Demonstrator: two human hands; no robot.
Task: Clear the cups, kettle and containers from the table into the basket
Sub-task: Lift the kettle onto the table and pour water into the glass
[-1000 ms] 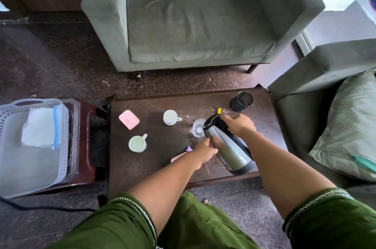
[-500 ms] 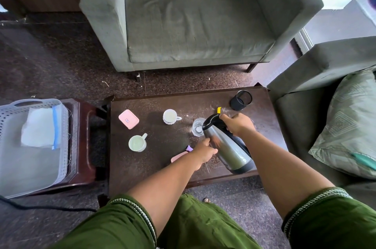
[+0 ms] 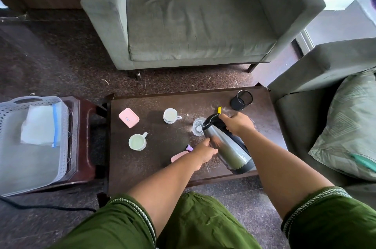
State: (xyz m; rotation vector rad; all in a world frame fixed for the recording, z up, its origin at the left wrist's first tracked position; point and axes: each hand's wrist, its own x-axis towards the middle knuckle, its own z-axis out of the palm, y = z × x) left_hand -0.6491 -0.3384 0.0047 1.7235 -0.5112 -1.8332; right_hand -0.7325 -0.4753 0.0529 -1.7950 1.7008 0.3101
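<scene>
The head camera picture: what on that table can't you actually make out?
- Pink container: mostly hidden behind the left hand.
- Kettle: its handle is covered by the right hand; contents unseen.
- Label on the pink box: too small to read.
- Basket: cut off by the left edge.

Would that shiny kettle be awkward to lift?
Probably hefty: the right hand grips the kettle by its handle while the left hand steadies the body. Its polished steel looks slippery. Tall and narrow, it could tip if nudged.

Glossy steel kettle (image 3: 227,150); dark wooden table (image 3: 158,167).
</scene>
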